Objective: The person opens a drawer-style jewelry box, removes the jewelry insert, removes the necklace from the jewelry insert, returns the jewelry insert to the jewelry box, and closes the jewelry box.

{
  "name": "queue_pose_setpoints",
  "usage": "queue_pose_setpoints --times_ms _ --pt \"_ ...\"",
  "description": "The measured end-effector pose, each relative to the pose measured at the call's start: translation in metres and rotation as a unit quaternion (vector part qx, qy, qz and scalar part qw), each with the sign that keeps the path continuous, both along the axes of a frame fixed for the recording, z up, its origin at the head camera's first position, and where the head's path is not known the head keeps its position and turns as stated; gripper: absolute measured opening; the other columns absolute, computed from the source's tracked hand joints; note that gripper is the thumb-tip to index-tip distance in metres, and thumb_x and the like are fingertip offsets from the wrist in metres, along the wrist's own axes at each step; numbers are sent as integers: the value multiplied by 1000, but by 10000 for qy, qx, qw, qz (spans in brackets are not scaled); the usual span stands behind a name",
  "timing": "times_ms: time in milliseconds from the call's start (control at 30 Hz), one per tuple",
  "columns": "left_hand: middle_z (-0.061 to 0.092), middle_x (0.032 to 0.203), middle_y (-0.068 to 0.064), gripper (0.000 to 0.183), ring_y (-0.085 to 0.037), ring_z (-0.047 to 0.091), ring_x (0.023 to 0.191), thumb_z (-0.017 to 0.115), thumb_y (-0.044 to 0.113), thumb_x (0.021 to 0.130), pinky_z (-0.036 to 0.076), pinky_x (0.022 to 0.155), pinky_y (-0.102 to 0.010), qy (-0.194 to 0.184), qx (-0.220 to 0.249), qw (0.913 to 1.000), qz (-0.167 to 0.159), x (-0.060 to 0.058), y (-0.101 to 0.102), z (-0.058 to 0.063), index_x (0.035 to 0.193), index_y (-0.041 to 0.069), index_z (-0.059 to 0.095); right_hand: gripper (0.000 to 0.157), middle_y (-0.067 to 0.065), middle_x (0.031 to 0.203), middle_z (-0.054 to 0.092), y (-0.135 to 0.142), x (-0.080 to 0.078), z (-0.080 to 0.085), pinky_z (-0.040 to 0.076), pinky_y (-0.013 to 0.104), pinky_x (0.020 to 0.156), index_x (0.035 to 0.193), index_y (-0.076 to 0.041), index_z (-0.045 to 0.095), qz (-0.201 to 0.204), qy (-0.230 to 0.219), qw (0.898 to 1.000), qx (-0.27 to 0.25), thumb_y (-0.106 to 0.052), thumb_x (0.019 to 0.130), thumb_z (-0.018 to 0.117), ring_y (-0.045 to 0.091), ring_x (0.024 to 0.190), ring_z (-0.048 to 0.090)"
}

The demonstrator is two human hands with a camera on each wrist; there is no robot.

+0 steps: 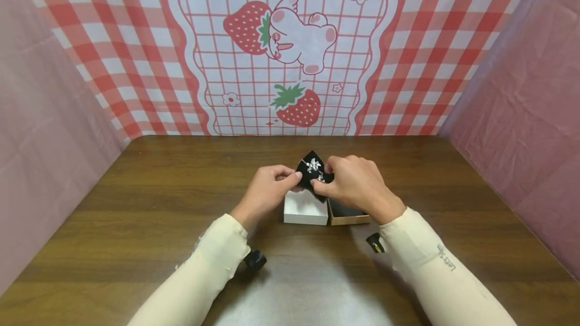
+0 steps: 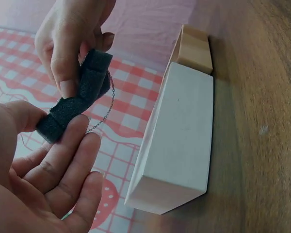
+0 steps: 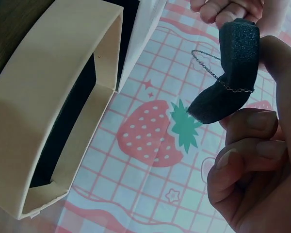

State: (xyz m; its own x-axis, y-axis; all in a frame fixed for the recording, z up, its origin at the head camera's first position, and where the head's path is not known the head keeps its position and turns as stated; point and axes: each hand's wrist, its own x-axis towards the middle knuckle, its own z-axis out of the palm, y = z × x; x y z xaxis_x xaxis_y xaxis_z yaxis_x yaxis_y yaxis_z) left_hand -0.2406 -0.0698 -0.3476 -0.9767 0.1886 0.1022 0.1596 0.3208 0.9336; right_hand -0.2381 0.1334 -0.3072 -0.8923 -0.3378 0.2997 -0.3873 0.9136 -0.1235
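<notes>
A black foam pad [image 1: 306,181] is held above two small boxes, bent in the middle. My left hand [image 1: 266,188] pinches its left edge between thumb and fingers. The right edge is gripped by my right hand [image 1: 358,181], its thumb on the front face. Silver jewelry with sparkling charms [image 1: 313,165] lies across the front of the pad. Behind the foam, its thin chain [image 2: 108,108] hangs in a loose loop, and the right wrist view shows the chain [image 3: 203,65] crossing the back of the pad. Part of the jewelry is hidden by my right fingers.
Below the hands, a white box part [image 1: 305,212] stands beside an open tan box [image 1: 350,220] with a black interior on the brown wooden table [image 1: 181,175]. A strawberry-print cloth [image 1: 290,64] hangs behind, with pink cloth at both sides.
</notes>
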Motion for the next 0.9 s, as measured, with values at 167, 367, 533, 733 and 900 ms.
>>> queue_pose_setpoints --times_ms 167,367,533,733,900 --pt "77 82 -3 23 -13 70 88 65 33 91 50 86 -33 -87 5 10000 45 -1 0 0 96 12 73 45 -5 63 60 0 0 0 37 29 47 87 -16 70 -24 2 10000 37 -60 77 69 12 54 52" --pt "76 80 -2 22 -13 69 87 65 33 91 50 83 -31 -115 53 9999 35 -1 -2 -2 92 12 73 53 -3 70 65 2 0 -1 38 29 48 101 -15 72 -59 -126 9999 103 -62 77 68 12 57 54" --pt "76 81 -2 23 -13 69 89 64 33 91 50 85 -33 -166 82 9998 40 0 -2 -2 93 12 73 57 -3 71 65 4 1 0 38 29 47 108 -14 71 -81 -150 9998 112 -63 80 64 12 57 54" --pt "76 80 -1 24 -13 69 88 63 35 90 50 86 -34 -175 -5 9998 82 0 -2 -1 93 13 73 43 -5 59 58 9 1 4 38 28 46 111 -13 70 -98 -18 9993 -359 -49 89 62 11 51 51" --pt "76 80 -2 23 -13 69 87 63 34 91 50 84 -33 -158 38 9998 75 -1 -2 -2 93 12 73 30 -6 57 56 9 2 5 37 28 45 99 -14 69 112 54 9983 -562 -42 88 66 10 49 48"
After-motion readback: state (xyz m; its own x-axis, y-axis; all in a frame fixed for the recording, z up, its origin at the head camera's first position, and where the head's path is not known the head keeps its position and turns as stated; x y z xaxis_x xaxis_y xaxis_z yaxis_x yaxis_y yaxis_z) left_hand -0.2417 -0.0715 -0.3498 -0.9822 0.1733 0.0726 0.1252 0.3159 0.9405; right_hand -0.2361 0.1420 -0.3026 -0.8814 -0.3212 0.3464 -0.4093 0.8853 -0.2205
